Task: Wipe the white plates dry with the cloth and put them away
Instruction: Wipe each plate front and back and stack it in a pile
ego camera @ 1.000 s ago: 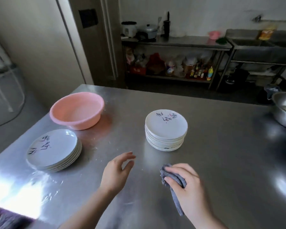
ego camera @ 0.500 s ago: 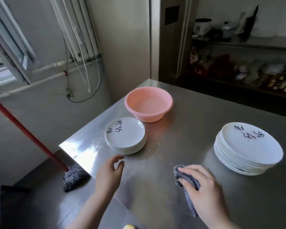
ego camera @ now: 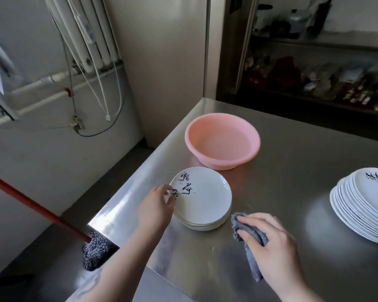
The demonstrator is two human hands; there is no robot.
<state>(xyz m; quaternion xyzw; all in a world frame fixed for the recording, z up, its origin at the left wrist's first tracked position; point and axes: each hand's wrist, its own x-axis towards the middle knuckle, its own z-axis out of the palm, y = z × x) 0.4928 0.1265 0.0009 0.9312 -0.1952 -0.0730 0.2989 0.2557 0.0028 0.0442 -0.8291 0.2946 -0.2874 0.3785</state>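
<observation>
Left hand [ego camera: 156, 205] at the near rim of the top white plate [ego camera: 202, 196] on the short stack near the steel surface [ego camera: 292, 171] corner, grip apparently pinching the edge. Right hand [ego camera: 268, 240] clutching the grey cloth [ego camera: 250, 238] just beside. Possibly wet rim: slip likely, or a dragged stack tipping over the close edge.

Left hand [ego camera: 155, 207]: bare, no glove, ring or watch | Left forearm: bare, no sleeve, faint dark marking near the frame's bottom edge | Right hand [ego camera: 275, 247]: bare, no glove, no ring, wrist uncovered
</observation>
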